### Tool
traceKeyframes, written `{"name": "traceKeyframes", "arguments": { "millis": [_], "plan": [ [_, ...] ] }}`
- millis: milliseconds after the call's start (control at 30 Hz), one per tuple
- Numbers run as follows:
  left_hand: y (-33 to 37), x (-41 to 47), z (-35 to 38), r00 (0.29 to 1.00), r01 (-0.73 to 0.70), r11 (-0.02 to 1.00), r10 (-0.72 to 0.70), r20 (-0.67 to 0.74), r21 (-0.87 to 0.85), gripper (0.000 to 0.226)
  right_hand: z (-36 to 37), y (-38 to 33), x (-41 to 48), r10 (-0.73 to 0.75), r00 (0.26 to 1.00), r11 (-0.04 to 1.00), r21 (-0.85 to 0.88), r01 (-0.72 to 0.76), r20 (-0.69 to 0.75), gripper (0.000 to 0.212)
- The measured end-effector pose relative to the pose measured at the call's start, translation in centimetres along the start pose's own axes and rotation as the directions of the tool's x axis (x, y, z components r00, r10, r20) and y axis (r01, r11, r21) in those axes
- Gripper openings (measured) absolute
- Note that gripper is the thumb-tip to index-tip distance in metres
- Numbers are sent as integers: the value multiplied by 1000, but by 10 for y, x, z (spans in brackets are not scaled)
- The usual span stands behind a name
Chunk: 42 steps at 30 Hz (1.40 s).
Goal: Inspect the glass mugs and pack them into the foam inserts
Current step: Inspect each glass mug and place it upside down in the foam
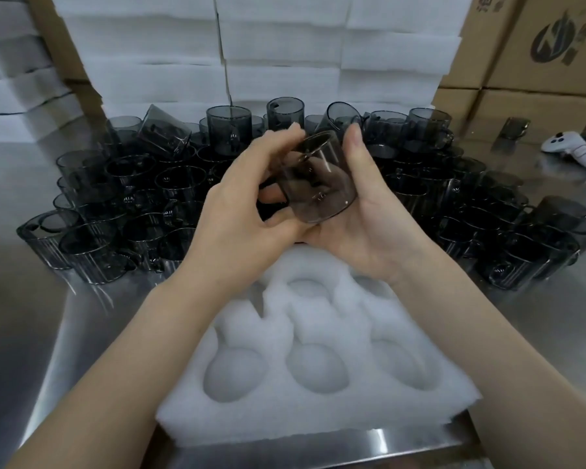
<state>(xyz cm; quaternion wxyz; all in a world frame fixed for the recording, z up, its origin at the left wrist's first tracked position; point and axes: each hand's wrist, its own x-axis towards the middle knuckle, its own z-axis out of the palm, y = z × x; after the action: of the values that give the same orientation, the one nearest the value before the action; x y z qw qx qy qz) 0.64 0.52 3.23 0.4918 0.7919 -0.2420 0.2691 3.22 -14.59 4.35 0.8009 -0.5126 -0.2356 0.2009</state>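
A smoky grey glass mug (318,179) is held tilted above the table between both hands. My left hand (247,211) grips it from the left, fingers curled round its rim and side. My right hand (359,214) cradles it from the right, with the palm under its base and the thumb up along its side. Below the hands lies a white foam insert (318,411) with several round pockets, all without mugs. Several more grey mugs (132,198) stand packed together behind the insert, and further ones (508,238) crowd the right side.
Stacks of white foam inserts (278,49) rise behind the mugs. Cardboard boxes (538,45) stand at the back right. A white controller (572,150) lies on the steel table (21,333) at the right edge.
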Motion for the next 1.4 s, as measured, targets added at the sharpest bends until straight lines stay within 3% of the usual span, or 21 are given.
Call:
{"name": "traceKeyframes", "arguments": {
  "millis": [100,200,267,333,433,600,800,933,1033,1100,1300,1400],
  "plan": [
    [1,1,0,998,-3,1000,2,57,14,87,2,2,-1,-126,988,990,-70,120,-91,47],
    [5,0,0,991,-114,991,109,71,65,92,1,3,0,-244,943,962,-179,206,-225,38],
    [6,-1,0,986,-157,981,149,68,116,85,2,6,1,-304,921,936,-254,242,-242,44],
    [6,-2,1,985,-171,973,167,40,154,78,3,6,1,-318,919,931,-263,255,-233,46],
    [7,-4,1,983,-183,972,179,39,147,76,2,4,-1,-334,907,928,-258,268,-258,24],
    [6,-5,0,980,-190,975,182,79,114,76,1,4,-4,-397,863,902,-307,304,-312,11],
    [1,0,-4,959,-276,952,282,-29,135,65,0,2,-4,-383,857,910,-299,287,-345,13],
    [-8,1,-6,979,-183,983,182,-92,-2,55,-2,-3,-5,-291,882,953,-192,234,-371,17],
    [-5,1,-7,997,-73,960,66,-33,-270,62,-4,-6,-5,-221,928,975,-78,207,-302,21],
    [-4,2,-10,999,-36,935,39,0,-352,65,-6,-7,-5,-187,956,982,-70,175,-227,21],
    [-2,1,-24,992,88,943,-55,112,-321,61,-18,-8,-2,-51,997,998,-35,49,-50,32],
    [4,-6,-29,990,139,961,-132,45,-241,53,-17,-8,-2,-45,997,989,-140,55,69,46]
  ]
}}
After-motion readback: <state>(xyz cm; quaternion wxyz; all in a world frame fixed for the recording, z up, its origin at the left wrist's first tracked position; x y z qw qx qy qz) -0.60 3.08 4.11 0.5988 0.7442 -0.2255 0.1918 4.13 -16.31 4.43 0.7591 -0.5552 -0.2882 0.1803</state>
